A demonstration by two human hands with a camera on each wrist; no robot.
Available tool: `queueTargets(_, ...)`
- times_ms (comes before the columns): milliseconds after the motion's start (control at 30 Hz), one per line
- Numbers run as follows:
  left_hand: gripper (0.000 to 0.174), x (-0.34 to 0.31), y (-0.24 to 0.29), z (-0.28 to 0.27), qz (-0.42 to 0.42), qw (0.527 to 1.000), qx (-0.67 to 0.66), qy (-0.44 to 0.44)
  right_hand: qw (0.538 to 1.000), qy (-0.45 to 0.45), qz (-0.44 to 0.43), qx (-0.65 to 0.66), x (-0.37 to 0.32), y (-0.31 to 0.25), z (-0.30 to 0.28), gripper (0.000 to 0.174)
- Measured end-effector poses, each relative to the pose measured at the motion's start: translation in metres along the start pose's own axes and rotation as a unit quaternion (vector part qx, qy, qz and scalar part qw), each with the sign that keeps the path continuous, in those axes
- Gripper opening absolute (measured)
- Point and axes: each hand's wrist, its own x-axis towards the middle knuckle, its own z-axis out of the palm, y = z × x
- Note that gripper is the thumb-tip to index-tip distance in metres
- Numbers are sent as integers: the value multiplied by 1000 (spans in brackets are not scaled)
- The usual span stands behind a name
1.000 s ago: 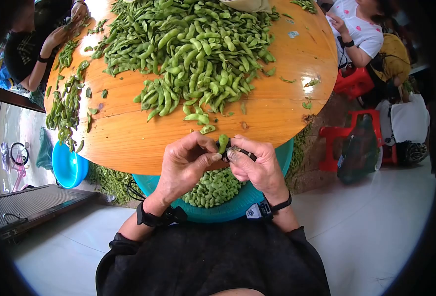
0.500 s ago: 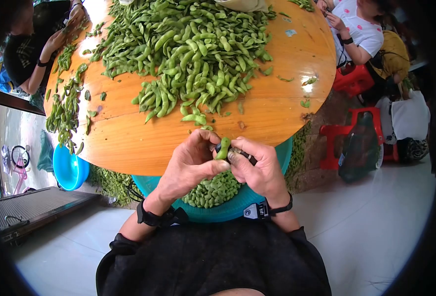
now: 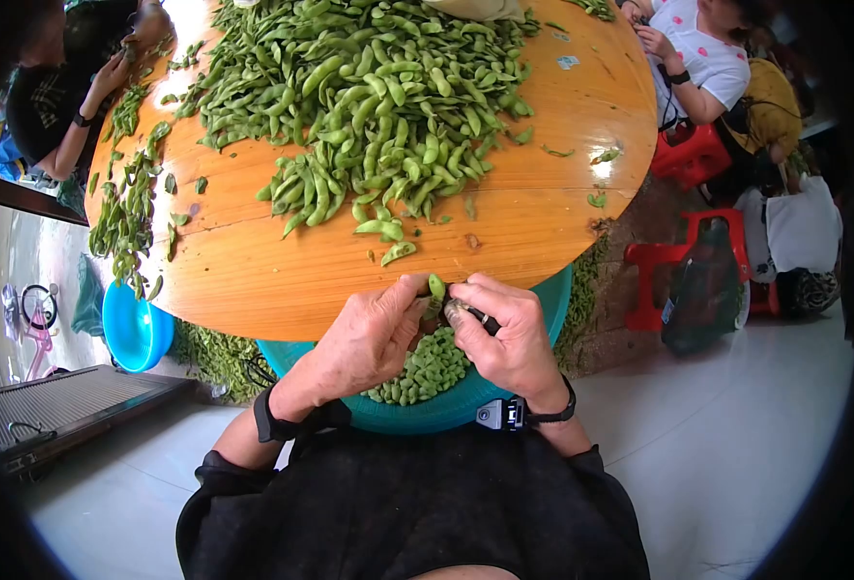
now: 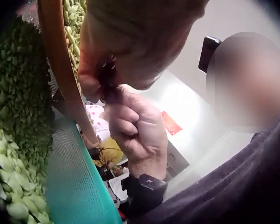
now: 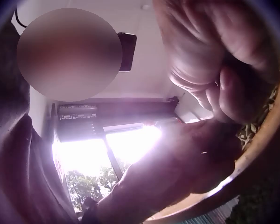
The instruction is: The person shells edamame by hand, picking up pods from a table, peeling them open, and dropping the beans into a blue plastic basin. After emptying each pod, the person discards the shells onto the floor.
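Green pod (image 3: pixel 436 286) juts between left grip (image 3: pixel 373 331), pinching it, and right grip (image 3: pixel 506 336), seemingly clamped on dark slim object (image 3: pixel 489 323).

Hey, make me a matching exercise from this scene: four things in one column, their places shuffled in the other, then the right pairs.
Things
1. Single pod
2. Shelled beans
3. Light blue basin
4. Big pile of pods

Places
A. In the teal basin
B. Heaped on the wooden table
C. Between the left hand and right hand
D. Past the table's edge, at the left of the head view

Right pairs: 1-C, 2-A, 3-D, 4-B
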Motion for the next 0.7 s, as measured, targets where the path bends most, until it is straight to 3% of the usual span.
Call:
queueTargets(33, 17, 1, -1, -3, 0, 1000, 0, 0, 1000, 0, 0, 0, 0, 2, -2, 17)
queueTargets(100, 18, 2, -3, -9, -144, 975, -151, -81, 995, -29, 55, 72, 1, 4, -5, 16)
queueTargets(133, 18, 2, -2, -9, -143, 975, -151, -81, 995, -29, 55, 72, 2, 3, -6, 16)
queueTargets(200, 25, 1, 0, -8, -215, 920, -315, -87, 982, -31, 140, 123, 4, 1, -8, 15)
queueTargets(333, 32, -3, 1, -1, -203, 914, -347, -58, 994, 15, 89, 55, 2, -1, -5, 15)
queueTargets(400, 30, -6, 2, -4, -158, 941, -295, -47, 996, 59, 12, -67, 1, -3, -10, 15)
queueTargets(433, 30, -5, 3, -7, -158, 941, -294, -47, 996, 59, 13, -66, 1, -6, -12, 15)
queueTargets(500, 24, -2, 5, -12, -227, 939, -257, -12, 990, 24, -29, -137, 0, -13, -16, 15)
queueTargets(533, 18, -1, 0, -7, -205, 929, -306, 42, 988, 10, -28, -151, -1, -15, -14, 16)
queueTargets(700, 15, 9, 0, 7, -150, 931, -327, 56, 987, 34, -65, -144, -4, -11, -2, 18)
